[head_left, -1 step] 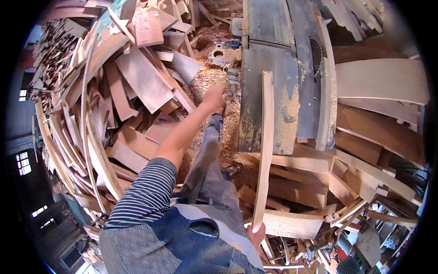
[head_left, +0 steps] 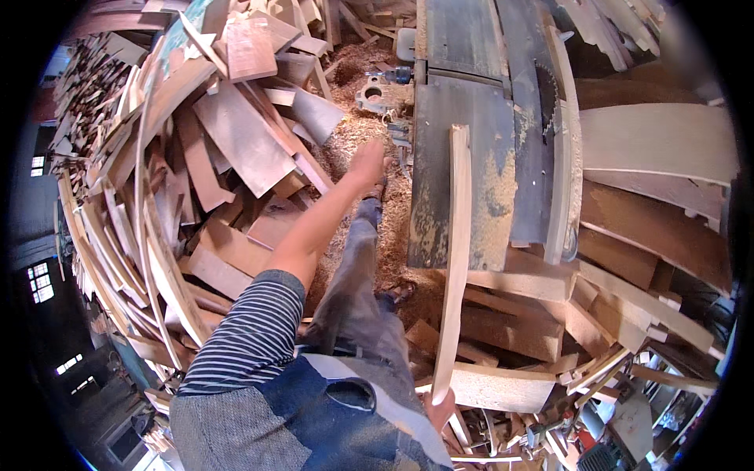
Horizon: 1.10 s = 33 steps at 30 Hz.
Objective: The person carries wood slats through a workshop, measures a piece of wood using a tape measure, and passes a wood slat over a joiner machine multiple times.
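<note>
Tabletop beneath strip, near end in grip

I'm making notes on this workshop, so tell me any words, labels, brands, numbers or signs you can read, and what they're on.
None can be read.
The long wooden strip, metal machine table and striped sleeve show no lettering.
The clutter at the lower right is too small and blurred to tell.

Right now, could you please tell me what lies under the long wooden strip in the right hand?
The strip passes over the dark machine table and, nearer the right hand, wooden boards; what it covers can't be seen.
</note>
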{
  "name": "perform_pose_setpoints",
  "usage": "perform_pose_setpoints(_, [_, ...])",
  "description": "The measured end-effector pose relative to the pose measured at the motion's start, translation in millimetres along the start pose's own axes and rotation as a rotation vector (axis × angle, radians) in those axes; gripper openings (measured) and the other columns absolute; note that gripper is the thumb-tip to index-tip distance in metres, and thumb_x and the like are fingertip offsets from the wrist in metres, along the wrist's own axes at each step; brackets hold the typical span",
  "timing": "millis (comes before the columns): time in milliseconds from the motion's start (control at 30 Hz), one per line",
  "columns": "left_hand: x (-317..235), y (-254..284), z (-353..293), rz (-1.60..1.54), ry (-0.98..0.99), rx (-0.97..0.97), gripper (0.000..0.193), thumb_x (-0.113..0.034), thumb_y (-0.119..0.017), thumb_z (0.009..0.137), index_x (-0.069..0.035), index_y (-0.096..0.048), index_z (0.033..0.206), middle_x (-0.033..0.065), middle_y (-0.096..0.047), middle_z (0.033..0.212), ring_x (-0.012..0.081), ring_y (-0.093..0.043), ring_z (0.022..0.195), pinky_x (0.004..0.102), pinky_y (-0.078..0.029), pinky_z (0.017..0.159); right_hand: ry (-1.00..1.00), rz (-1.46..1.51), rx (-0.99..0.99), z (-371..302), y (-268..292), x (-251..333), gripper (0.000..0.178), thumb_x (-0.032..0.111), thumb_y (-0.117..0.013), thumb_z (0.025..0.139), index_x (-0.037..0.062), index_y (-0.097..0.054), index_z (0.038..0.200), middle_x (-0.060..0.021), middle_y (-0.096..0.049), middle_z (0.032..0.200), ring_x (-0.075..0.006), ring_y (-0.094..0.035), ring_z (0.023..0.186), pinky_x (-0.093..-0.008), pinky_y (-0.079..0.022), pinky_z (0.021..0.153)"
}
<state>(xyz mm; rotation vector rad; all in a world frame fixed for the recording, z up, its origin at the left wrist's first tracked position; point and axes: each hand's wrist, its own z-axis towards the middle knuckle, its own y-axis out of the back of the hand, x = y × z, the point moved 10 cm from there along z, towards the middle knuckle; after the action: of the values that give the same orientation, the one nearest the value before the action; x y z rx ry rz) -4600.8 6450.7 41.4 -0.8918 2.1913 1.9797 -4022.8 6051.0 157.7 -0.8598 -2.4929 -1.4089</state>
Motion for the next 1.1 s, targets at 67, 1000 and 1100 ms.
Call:
perform_pose_setpoints(67, [-10, -8, 50, 0.059, -0.107, -0.099, 0.04, -0.027, -0.07, 0.087, 0.001, -0.054, 0.111, 0.0222, -0.061, 0.112, 0.0405, -0.06, 0.105, 0.0484, -0.051, 0.088, -0.091, 0.058, -0.036, 7, 2, 31, 0.052, 0.019, -0.075, 0.074, -0.001, -0.06, 0.119, -0.0238, -0.063, 0.105, -0.0424, -0.061, 0.099, -0.0487, -0.047, 0.09])
perform_pose_setpoints(1000, [0, -9, 58, 0.003, 0.05, 0.03, 0.035, -0.03, -0.053, 0.099, 0.002, -0.06, 0.11, 0.0236, -0.065, 0.094, 0.0428, -0.065, 0.093, 0.0524, -0.053, 0.077, 0.11, 0.052, -0.093, 63, -24, 60, 0.042, 0.016, -0.076, 0.069, 0.0007, -0.059, 0.104, -0.0226, -0.061, 0.091, -0.0442, -0.059, 0.086, -0.0527, -0.047, 0.078])
perform_pose_setpoints(1100, [-35, 37, -9, -0.22, 0.007, -0.25, 0.038, -0.031, -0.054, 0.098, 0.005, -0.057, 0.109, 0.027, -0.062, 0.112, 0.0465, -0.057, 0.11, 0.0537, -0.043, 0.095, 0.138, 0.025, -0.079, 64, -23, 56, 0.043, 0.019, -0.075, 0.07, 0.0016, -0.061, 0.106, -0.0224, -0.062, 0.095, -0.0431, -0.06, 0.089, -0.052, -0.048, 0.08])
